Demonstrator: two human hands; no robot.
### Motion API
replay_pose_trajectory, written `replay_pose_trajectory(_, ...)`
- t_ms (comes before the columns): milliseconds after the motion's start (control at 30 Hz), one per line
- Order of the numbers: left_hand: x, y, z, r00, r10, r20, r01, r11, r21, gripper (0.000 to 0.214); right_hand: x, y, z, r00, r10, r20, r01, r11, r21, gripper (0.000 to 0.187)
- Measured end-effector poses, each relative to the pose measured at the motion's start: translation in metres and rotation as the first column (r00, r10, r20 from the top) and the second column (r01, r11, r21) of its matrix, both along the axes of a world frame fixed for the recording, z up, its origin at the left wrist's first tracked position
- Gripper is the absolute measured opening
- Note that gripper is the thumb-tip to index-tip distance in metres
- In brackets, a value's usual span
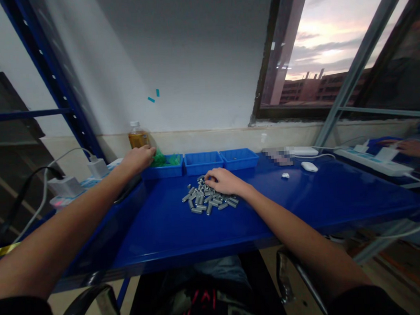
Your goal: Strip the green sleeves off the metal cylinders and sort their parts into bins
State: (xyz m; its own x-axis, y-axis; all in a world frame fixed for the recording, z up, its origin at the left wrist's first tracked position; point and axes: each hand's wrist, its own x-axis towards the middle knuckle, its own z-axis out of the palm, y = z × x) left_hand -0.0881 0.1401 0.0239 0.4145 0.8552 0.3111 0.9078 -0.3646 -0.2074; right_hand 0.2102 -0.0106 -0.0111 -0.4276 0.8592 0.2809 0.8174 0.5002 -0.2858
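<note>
A loose pile of small silver metal cylinders [199, 199] lies on the blue table. Over the pile's back right part is my right hand [224, 181], its fingers curled down among the cylinders; what is between the fingertips is hidden. My left hand [141, 157] reaches to the left blue bin [164, 171], where crumpled green plastic [159, 158] sticks up. The fingers of that hand are bent down by the green plastic, and whatever they hold cannot be seen. Beside this bin stand a middle blue bin [204, 166] and a right blue bin [239, 162] with a small item inside.
Behind my left hand stands a bottle of amber liquid [135, 136]. Chargers and a power strip [68, 187] sit at the left. On the right are a white case [309, 167], a small white piece [285, 175] and another power strip [372, 162]. Another person's hand [412, 148] shows far right.
</note>
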Motion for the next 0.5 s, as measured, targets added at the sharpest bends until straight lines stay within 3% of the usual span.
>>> replay_pose_trajectory(133,0.0060,0.0002,0.0027,0.982,0.006,-0.191,0.001,0.999,0.039,0.031,0.0009,0.0011,-0.0009,1.000,0.015,-0.006,-0.015,1.000,0.006,0.019)
replay_pose_trajectory(367,0.0065,-0.0004,0.0055,0.971,-0.038,-0.235,0.041,0.999,0.008,0.026,0.0024,0.0045,-0.0036,0.999,0.032,0.006,-0.032,0.999,0.008,0.016)
replay_pose_trajectory(500,0.0042,-0.0029,0.0055,0.979,-0.026,-0.202,0.033,0.999,0.028,0.037,0.0030,0.0056,-0.0047,0.999,0.037,0.010,-0.038,0.999,0.019,0.016)
